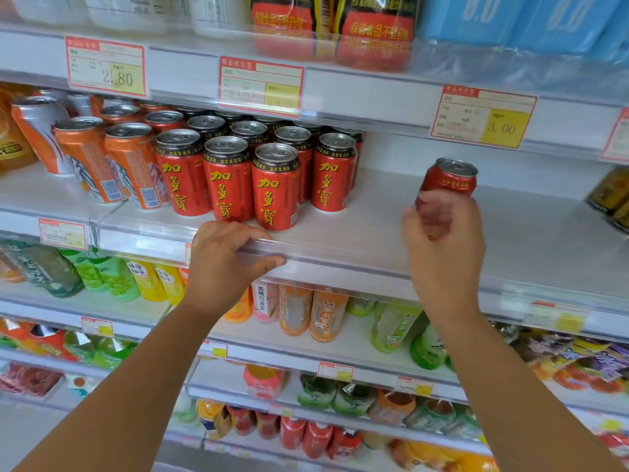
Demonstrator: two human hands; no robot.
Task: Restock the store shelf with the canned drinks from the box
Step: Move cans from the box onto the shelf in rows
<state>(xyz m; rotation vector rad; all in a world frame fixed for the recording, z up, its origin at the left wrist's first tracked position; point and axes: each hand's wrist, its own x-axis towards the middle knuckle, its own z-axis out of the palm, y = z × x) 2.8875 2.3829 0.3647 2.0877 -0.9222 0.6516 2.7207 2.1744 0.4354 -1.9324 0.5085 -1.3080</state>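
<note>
A: The right hand is carrying a red can over the bare stretch of the shelf, fingers curled round its lower half, the can tilting a little and well apart from the stocked block.

B: And the left hand is bracing on the clear front rail, fingers draped over the lip and thumb pressing underneath, holding no can.

A: So, judging by this, the placing step is under way. The rows of red cans are filling the middle of the shelf, next to the orange cans.

B: Next it is looking like a matter of straightening the can and bringing it down beside the rightmost can, label facing out if possible.

A: The box itself is sitting out of view, so I cannot tell how many are waiting.
</note>
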